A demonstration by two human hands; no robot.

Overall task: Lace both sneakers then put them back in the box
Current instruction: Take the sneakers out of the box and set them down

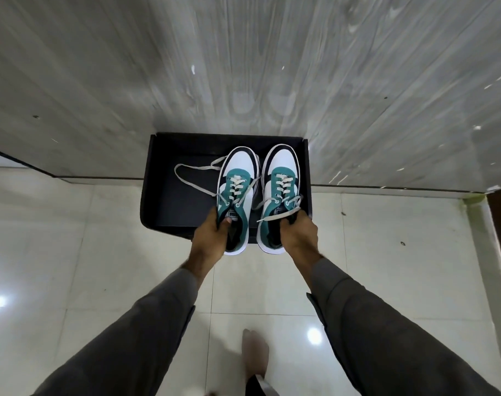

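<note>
Glossy pale floor tiles [72, 238], black box [163, 195] open against the grey wall panel [243, 67]. I've got my left hand [207, 234] clamped on the left sneaker [236, 195] collar and my right hand [297, 231] gripping the right sneaker [279, 192], both over the box, heels past its near edge. Lacing looks done, ends loose. Left to do, I'd say: lower, release.
</note>
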